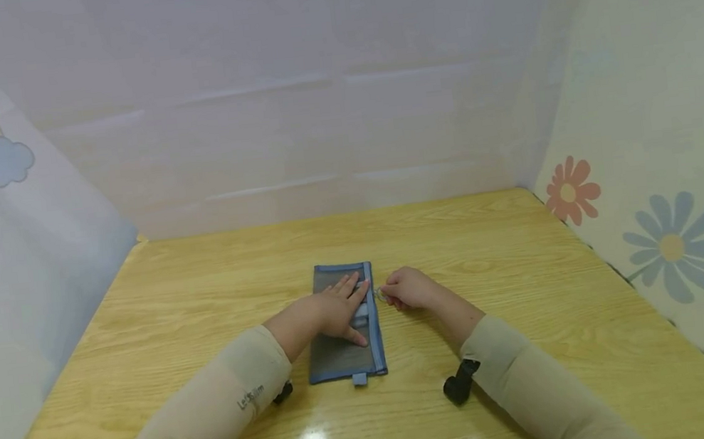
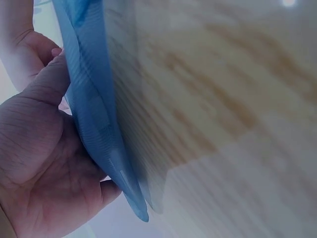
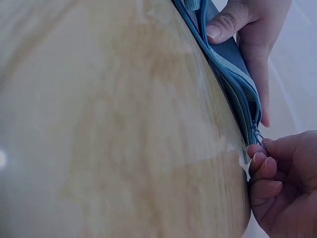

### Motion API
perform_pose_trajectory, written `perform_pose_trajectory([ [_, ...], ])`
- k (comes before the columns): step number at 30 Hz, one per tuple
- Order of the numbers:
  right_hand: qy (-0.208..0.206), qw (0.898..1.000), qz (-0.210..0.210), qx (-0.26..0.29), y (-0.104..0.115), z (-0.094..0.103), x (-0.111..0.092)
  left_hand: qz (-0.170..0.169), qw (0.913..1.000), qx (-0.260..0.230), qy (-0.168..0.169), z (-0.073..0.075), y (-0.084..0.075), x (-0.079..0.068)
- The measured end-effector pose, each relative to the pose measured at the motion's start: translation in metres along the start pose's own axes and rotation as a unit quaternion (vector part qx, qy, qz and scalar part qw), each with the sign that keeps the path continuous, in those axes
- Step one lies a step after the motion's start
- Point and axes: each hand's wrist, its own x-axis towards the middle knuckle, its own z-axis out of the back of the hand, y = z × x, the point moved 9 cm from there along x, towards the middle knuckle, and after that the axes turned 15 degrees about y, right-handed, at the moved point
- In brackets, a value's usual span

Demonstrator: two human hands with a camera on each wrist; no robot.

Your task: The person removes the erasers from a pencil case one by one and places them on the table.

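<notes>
A flat mesh zipper pouch (image 1: 340, 353) with blue edging lies lengthwise on the table. My left hand (image 1: 338, 309) rests on it with the fingers spread, pressing it down beside the zipper (image 1: 376, 338). Pale shapes (image 1: 360, 311) show through the mesh under that hand. At the pouch's right side my right hand (image 1: 411, 288) pinches the zipper pull (image 1: 380, 294), which has a thin loop, between thumb and curled fingers. In the right wrist view the pouch's zipper edge (image 3: 233, 74) gapes partway, running up to those fingertips. The left wrist view shows the pouch (image 2: 99, 109) edge-on beside the palm.
A wood-grain table (image 1: 204, 285) surrounds the pouch. A blue fabric tab (image 1: 359, 379) sticks out from its near end. Pale printed sheets (image 1: 291, 133) stand behind and at both sides. A black wrist device (image 1: 459, 383) hangs beneath the right forearm.
</notes>
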Motion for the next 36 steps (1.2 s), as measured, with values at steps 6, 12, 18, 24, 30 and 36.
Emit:
perform_pose_trajectory([
  [6,0.014,1.000,0.015,0.006,0.002,-0.005,0.002,-0.008,0.9999,-0.009,0.007,-0.002,0.004,0.003],
  [12,0.017,1.000,0.014,0.001,0.003,-0.004,0.002,-0.019,0.9995,-0.025,0.002,0.002,0.004,0.005],
  [18,0.014,1.000,0.008,0.001,0.003,-0.001,0.001,-0.012,0.9996,-0.022,-0.014,0.006,0.002,0.007],
  [24,0.011,1.000,0.002,0.009,0.005,-0.001,0.000,0.004,0.9997,-0.017,-0.017,0.006,0.003,0.009],
  [30,-0.001,1.000,-0.012,0.001,0.003,0.000,0.001,0.005,0.9999,-0.006,-0.014,0.005,0.003,0.010],
  [36,-0.013,0.999,-0.032,-0.004,0.000,0.002,0.001,0.007,0.9999,-0.003,-0.012,0.004,0.003,0.013],
])
